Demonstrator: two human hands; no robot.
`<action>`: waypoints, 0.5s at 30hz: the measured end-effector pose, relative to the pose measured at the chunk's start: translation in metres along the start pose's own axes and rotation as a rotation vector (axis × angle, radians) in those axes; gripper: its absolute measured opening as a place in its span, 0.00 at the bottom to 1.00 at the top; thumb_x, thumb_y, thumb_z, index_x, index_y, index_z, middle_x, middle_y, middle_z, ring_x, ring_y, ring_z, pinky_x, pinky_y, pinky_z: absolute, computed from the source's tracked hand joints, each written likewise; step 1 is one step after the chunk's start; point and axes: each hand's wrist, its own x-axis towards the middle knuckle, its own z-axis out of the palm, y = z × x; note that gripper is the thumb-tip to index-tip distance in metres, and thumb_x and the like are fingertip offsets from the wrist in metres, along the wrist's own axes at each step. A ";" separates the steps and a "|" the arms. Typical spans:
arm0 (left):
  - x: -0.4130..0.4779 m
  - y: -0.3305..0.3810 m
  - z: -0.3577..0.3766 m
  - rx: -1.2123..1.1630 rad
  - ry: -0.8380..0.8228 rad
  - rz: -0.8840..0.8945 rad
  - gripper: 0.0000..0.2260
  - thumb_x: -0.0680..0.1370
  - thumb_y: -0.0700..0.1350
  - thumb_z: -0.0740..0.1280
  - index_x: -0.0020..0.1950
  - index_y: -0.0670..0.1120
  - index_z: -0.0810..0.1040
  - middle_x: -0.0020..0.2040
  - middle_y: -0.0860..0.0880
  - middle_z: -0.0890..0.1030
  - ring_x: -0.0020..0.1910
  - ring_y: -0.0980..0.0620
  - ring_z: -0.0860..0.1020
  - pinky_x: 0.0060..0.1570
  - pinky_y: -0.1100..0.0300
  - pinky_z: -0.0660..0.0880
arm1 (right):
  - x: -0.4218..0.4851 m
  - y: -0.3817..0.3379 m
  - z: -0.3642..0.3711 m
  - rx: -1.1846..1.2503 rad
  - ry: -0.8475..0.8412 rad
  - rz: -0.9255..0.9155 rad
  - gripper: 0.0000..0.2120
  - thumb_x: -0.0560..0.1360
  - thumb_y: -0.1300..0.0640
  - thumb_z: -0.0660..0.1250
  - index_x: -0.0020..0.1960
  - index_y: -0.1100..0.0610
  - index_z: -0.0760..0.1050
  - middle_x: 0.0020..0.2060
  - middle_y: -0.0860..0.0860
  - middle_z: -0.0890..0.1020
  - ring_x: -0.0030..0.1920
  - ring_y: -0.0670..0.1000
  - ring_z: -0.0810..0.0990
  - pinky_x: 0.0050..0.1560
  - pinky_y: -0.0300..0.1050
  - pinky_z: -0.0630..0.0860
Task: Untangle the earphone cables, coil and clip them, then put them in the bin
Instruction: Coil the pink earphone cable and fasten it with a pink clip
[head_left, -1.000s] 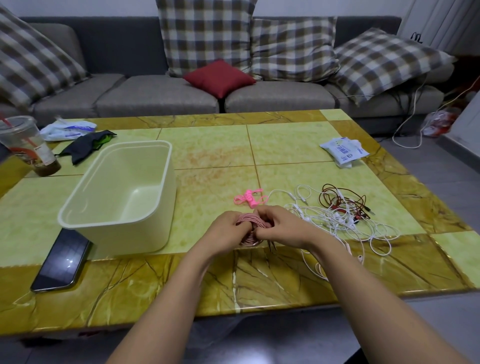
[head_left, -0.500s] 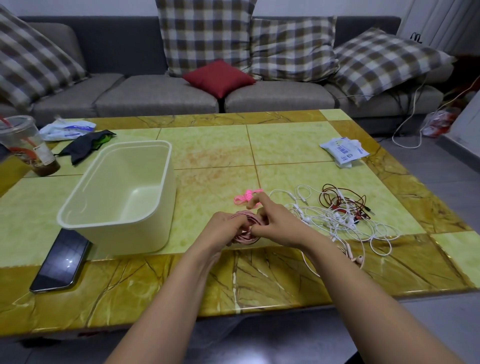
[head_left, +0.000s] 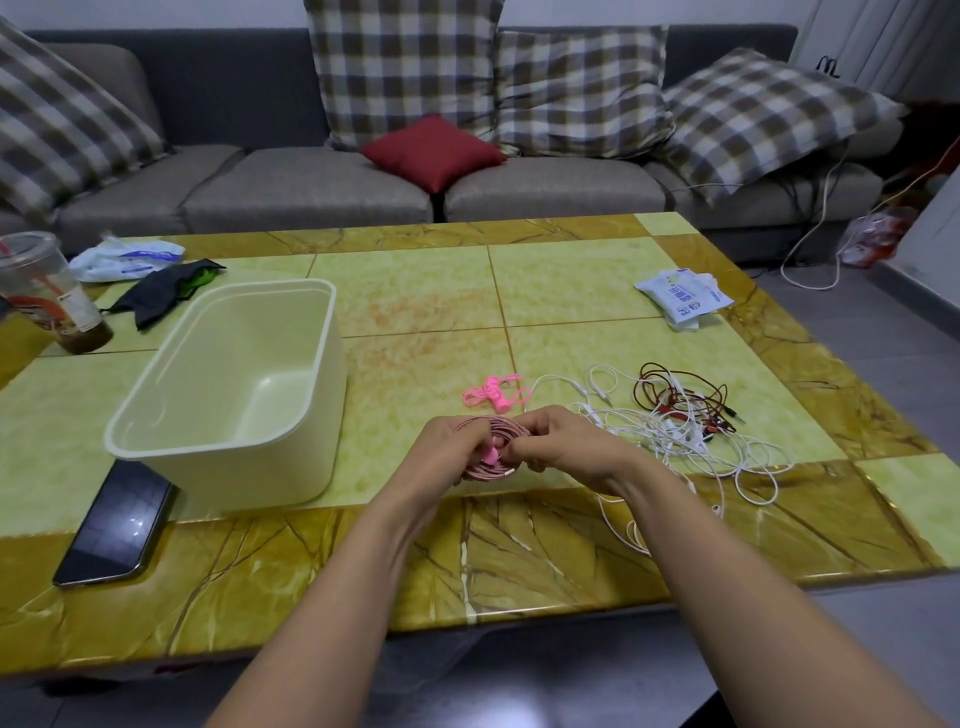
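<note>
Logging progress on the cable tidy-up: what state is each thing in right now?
Pink cable: coiled, gripped by left hand and right hand.
Bin: upright, empty.
Pink clips: loose on the table.
White earphones: tangled, on the table.
Red earphones: tangled with the white ones.
Phone: face up, screen dark.
Cup: upright, nearly empty.

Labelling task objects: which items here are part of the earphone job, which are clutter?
Job: pink coiled cable, held by left hand and right hand; pink clips; white earphone tangle; red earphone cable; cream bin.
Clutter: phone; drink cup; black cloth; wipes packet.
</note>
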 end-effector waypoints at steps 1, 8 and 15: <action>0.000 0.000 0.000 -0.012 -0.006 0.000 0.10 0.74 0.39 0.60 0.33 0.46 0.73 0.26 0.53 0.67 0.28 0.54 0.62 0.31 0.58 0.59 | 0.000 0.001 0.000 0.049 -0.010 0.025 0.04 0.74 0.66 0.66 0.40 0.63 0.78 0.32 0.55 0.72 0.31 0.45 0.66 0.35 0.40 0.62; 0.002 -0.001 -0.001 -0.062 -0.111 -0.016 0.12 0.78 0.47 0.53 0.35 0.48 0.66 0.27 0.53 0.59 0.28 0.55 0.58 0.29 0.60 0.58 | 0.004 0.006 0.000 0.269 -0.020 0.091 0.13 0.71 0.63 0.68 0.28 0.56 0.75 0.25 0.52 0.68 0.26 0.46 0.63 0.33 0.43 0.57; 0.002 -0.001 -0.002 0.060 -0.009 0.022 0.10 0.80 0.43 0.52 0.43 0.43 0.70 0.30 0.49 0.69 0.26 0.57 0.64 0.26 0.65 0.61 | 0.002 0.006 0.004 0.256 -0.084 0.124 0.06 0.66 0.57 0.72 0.39 0.59 0.79 0.35 0.55 0.73 0.32 0.47 0.64 0.33 0.41 0.57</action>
